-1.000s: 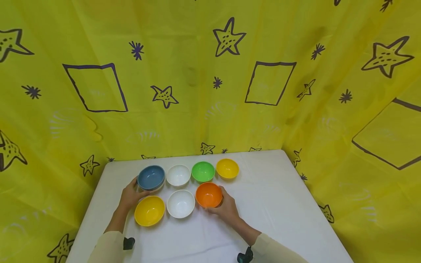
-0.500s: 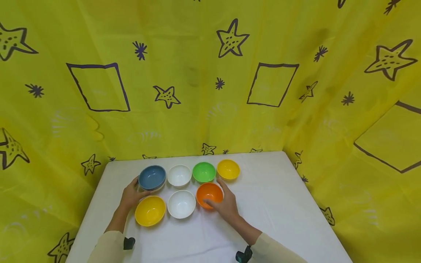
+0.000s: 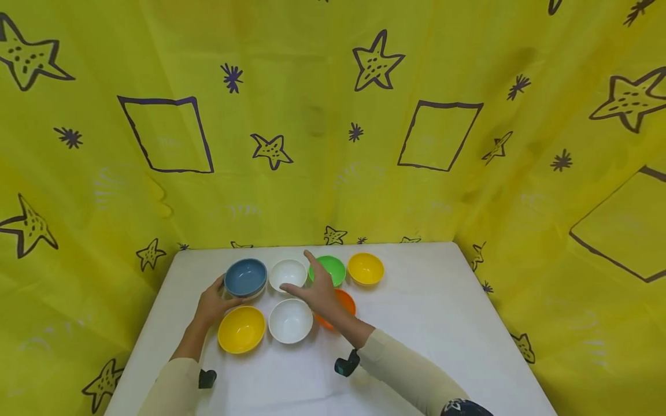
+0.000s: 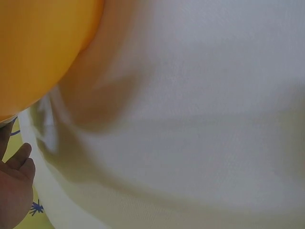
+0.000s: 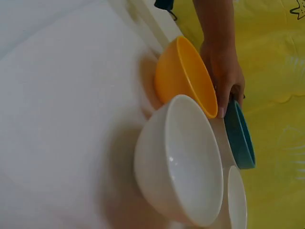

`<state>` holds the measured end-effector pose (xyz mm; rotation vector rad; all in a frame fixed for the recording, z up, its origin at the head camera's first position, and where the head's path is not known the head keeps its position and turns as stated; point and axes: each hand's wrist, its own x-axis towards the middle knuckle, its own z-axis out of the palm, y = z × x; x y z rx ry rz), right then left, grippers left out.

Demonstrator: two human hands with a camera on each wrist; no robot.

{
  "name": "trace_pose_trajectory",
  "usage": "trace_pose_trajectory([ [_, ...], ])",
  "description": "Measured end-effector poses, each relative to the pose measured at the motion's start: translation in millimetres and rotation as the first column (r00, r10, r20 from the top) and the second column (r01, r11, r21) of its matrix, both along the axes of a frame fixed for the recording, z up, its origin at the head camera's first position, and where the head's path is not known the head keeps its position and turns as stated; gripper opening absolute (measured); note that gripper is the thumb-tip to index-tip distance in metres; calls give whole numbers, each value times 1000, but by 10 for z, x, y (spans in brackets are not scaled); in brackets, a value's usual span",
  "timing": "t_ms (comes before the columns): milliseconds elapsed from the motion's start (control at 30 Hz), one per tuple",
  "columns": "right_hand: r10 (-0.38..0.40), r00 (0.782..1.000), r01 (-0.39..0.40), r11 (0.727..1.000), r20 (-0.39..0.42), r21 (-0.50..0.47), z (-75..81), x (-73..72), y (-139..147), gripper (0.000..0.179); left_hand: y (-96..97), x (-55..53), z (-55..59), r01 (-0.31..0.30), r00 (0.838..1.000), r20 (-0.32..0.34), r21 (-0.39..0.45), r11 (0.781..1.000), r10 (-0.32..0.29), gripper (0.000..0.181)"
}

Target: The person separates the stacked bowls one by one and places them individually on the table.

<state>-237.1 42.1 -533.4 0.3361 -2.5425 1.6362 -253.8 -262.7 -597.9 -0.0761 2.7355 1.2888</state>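
My left hand (image 3: 212, 303) holds the blue bowl (image 3: 245, 277) at the back left, fingers on its outer side and thumb along its near side. A pale edge shows beneath that bowl. My right hand (image 3: 318, 292), thumb and fingers spread and holding nothing, hovers over the middle of the bowls. It overlaps the far white bowl (image 3: 283, 273), the green bowl (image 3: 333, 267) and the orange bowl (image 3: 347, 301), hiding parts of them. Nearer stand a yellow bowl (image 3: 241, 329) and another white bowl (image 3: 290, 321); the right wrist view shows this white bowl (image 5: 178, 162) up close.
A second yellow bowl (image 3: 366, 268) ends the back row on the right. All the bowls stand on a table with a white cloth (image 3: 432, 323). Yellow curtains (image 3: 312, 202) with drawn stars hang behind and at both sides.
My right hand has let go of the orange bowl and moved left, over the green and white bowls. The left hand keeps its hold on the blue bowl. The head view has shifted slightly.
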Motion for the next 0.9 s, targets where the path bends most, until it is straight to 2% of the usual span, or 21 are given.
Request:
trace_pose_trajectory([
  [200, 58, 997, -62, 993, 42, 98, 161, -241, -395, 106, -6, 21, -3, -2, 1000, -11, 18, 1000, 2, 98],
  [433, 97, 994, -104, 977, 47, 184, 270, -361, -698, 108, -11, 21, -14, 10, 999, -44, 7, 1000, -9, 97],
  [667, 127, 990, -139, 951, 63, 275, 189, -476, -867, 113, -45, 3, -5, 21, 998, -65, -6, 1000, -21, 96],
  [900, 144, 982, -181, 895, 120, 408, 60, -523, -922, 113, -18, 9, -34, 19, 998, -57, -6, 1000, -20, 94],
])
